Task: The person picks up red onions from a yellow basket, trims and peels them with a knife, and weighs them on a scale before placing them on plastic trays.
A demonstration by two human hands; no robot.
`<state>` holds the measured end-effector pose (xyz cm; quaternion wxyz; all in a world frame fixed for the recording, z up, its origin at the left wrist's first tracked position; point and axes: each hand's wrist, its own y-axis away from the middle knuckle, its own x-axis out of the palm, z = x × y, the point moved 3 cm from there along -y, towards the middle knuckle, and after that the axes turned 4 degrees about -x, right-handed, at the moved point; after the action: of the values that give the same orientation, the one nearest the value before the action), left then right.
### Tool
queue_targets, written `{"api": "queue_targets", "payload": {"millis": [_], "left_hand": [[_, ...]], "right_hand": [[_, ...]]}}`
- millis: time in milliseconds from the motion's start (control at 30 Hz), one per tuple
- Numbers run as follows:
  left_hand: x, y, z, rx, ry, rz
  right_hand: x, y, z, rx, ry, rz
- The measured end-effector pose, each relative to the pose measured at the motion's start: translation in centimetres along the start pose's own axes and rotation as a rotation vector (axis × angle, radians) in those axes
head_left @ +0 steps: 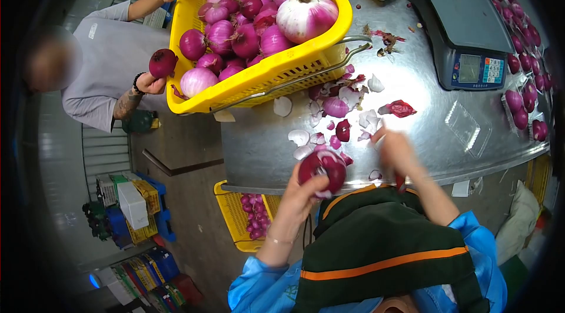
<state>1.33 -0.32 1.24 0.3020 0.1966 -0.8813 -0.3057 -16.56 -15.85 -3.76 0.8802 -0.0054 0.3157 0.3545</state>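
Note:
My left hand (300,189) is wrapped round a dark red onion (323,172) just above the table's near edge. A pale patch shows on the onion's upper side. To the right of it, my right hand (397,151) is smeared by motion, with fingers curled. A narrow red piece (400,181) sticks out beneath this hand; its kind is too blurred to tell. Loose onion skins (368,119) and torn peel lie on the metal table just beyond both hands. A crumpled red skin (401,108) lies nearest the right hand.
A yellow crate (265,75) heaped with onions stands at the table's left. Beside it another person (118,60) holds an onion. A scale (465,36), a clear tray (468,127) and bagged onions (515,101) are on the right. A second yellow crate (232,219) sits below the edge.

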Motion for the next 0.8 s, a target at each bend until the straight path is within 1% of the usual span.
{"api": "queue_targets", "payload": {"millis": [33,67,100,133,167,200,233,267,300,333,400,467,500,633,700,733,767,800], "left_hand": [[0.7,1.3,0.3,-0.003,-0.025,-0.009],[0.8,1.6,1.2,-0.063,0.078,0.032],[0.7,2.1,2.2,-0.132,0.176,0.066],[0.6,1.6,2.5,-0.172,0.235,0.074],[0.8,1.3,2.2,-0.166,0.232,0.08],[1.0,0.8,1.8,-0.092,0.278,0.056],[1.3,0.5,1.5,-0.021,0.332,0.027],[1.4,0.7,1.0,0.028,0.336,0.039],[1.7,1.0,0.4,0.044,0.332,0.003],[1.7,1.2,0.1,0.082,0.304,-0.005],[1.8,1.5,-0.2,0.128,0.276,-0.019],[2.3,1.6,-0.6,0.212,0.245,-0.021],[2.6,1.7,-0.6,0.215,0.246,-0.02],[3.3,1.7,-0.5,0.308,0.176,-0.053],[3.4,1.5,-0.4,0.349,0.15,-0.067],[3.3,1.3,-0.2,0.339,0.159,-0.088],[3.2,1.1,-0.1,0.329,0.17,-0.106],[2.9,0.8,0.1,0.32,0.208,-0.118]], "right_hand": [[-4.1,-1.2,-0.1,0.485,-0.33,-0.169],[-5.9,-0.9,-0.7,0.337,-0.328,-0.159],[-6.6,-0.5,1.1,0.056,-0.232,-0.175],[-5.2,0.1,1.1,0.001,-0.217,-0.039],[-4.3,0.8,1.2,-0.064,-0.188,0.088],[-3.7,1.4,2.5,-0.13,-0.149,0.117],[-2.7,2.1,3.0,-0.304,-0.171,0.009],[-2.5,2.5,3.7,-0.411,-0.101,0.001],[-2.4,2.8,4.4,-0.518,-0.04,-0.008],[-2.5,2.8,4.6,-0.524,-0.048,-0.002],[-2.7,2.8,4.9,-0.552,0.132,0.054],[-3.1,2.4,4.9,-0.597,0.168,0.05],[-3.2,2.4,5.0,-0.633,0.204,0.041],[-2.1,2.4,4.2,-0.598,0.228,0.004],[-0.6,2.6,3.3,-0.422,0.12,-0.141],[-0.2,2.7,3.8,-0.332,0.068,-0.106],[0.2,2.6,4.1,-0.34,0.073,-0.101],[1.0,2.4,3.8,-0.237,0.037,-0.016]]}}
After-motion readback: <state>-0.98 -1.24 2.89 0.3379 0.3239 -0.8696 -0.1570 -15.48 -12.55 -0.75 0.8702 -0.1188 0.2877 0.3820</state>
